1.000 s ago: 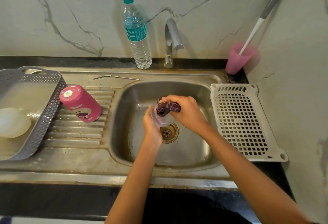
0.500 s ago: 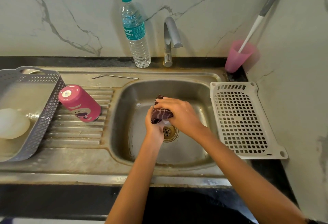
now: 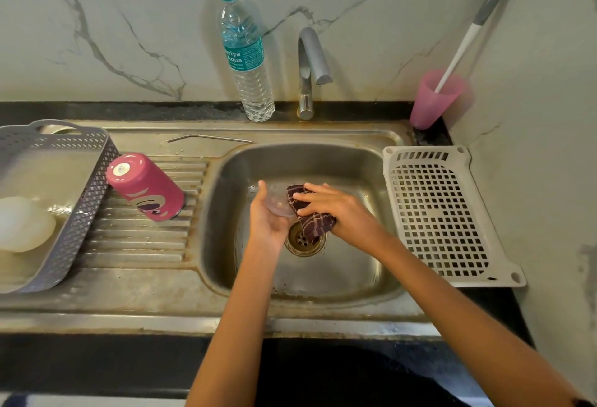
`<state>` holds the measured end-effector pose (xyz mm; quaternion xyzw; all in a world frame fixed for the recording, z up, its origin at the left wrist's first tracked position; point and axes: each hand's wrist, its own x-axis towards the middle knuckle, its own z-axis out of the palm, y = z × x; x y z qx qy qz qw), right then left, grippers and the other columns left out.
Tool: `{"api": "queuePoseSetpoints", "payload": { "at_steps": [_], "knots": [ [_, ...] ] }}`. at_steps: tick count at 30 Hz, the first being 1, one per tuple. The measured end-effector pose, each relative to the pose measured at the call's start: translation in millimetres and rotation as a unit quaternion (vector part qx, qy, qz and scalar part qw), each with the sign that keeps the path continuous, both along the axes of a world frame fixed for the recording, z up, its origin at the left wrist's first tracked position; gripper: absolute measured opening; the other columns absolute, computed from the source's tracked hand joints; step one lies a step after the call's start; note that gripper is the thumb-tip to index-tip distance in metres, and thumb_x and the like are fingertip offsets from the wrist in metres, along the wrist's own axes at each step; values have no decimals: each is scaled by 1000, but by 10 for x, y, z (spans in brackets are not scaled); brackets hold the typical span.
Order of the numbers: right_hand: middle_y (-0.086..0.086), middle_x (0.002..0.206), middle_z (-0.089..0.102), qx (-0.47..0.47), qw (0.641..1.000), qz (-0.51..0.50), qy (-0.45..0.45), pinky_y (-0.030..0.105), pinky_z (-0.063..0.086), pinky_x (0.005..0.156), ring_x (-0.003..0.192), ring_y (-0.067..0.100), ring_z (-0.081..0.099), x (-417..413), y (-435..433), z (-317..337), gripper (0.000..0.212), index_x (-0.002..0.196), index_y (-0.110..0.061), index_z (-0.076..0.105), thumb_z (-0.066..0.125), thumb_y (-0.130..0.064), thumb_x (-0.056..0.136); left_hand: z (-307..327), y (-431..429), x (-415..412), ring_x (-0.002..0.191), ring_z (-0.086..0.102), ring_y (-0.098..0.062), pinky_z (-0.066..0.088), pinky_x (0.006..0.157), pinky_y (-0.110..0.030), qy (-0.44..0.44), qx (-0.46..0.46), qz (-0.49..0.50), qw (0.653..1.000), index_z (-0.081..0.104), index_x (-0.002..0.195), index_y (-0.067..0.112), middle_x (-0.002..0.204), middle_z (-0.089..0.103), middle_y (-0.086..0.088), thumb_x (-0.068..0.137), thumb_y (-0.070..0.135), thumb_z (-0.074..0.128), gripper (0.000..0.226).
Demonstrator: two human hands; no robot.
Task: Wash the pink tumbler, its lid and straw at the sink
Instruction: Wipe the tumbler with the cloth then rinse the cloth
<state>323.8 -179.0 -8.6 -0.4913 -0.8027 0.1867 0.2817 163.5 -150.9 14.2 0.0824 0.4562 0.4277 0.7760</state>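
While bent over the sink basin (image 3: 355, 164), cradles the clear lid (image 3: 274, 203) in the left hand (image 3: 269, 226), palm up, with the fingers curled loosely round the far rim. Holds it low in the basin, just left of the drain (image 3: 303, 243).

Presses a dark maroon cloth (image 3: 313, 226) with pale stripes against the lid's right edge, using the right hand (image 3: 339, 209). Lays the fingers almost straight across the top of the cloth and pinches it with the thumb from the near side. Lets a loose tail of it hang towards the drain.

Left of the basin, on the ribbed drainboard (image 3: 142, 245): the pink tumbler (image 3: 145, 187), well apart from both hands. Seemingly stood mouth-down, with the round sticker on its base uppermost, though hard to judge the tilt through the wide lens. Behind it, flat on the steel ledge and not touching it: the bent metal straw (image 3: 210, 138).

At the far left: a grey perforated basket (image 3: 84, 206) with a pale rounded thing (image 3: 22, 222) inside. Against the marble wall: a water bottle (image 3: 247, 61) with a green cap, upright just beside the tap (image 3: 311, 64). In the right corner: a pink cup (image 3: 433, 100) with a long grey-and-white handle (image 3: 465, 41) leaning out of it. Right of the basin: a white slotted tray (image 3: 439, 219), lying flat.
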Motion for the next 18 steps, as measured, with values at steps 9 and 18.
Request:
{"api": "queuePoseSetpoints", "payload": {
  "at_steps": [9,18],
  "knots": [
    [0,99,73,-286,783,-309,457,29,53,84,94,16,68,-162,16,193,23,105,-18,68,72,-10,84,-252,-3,-29,90,67,-25,53,85,-40,38,4,42,998,66,99,13,92,71,-10,88,41,64,30],
    [-4,99,73,-358,770,-286,445,28,56,77,90,11,70,-214,14,294,53,108,-20,67,91,-16,61,-328,19,100,95,61,-18,51,85,-33,233,-32,109,966,62,100,24,98,63,1,96,52,50,31]
  ]
}}
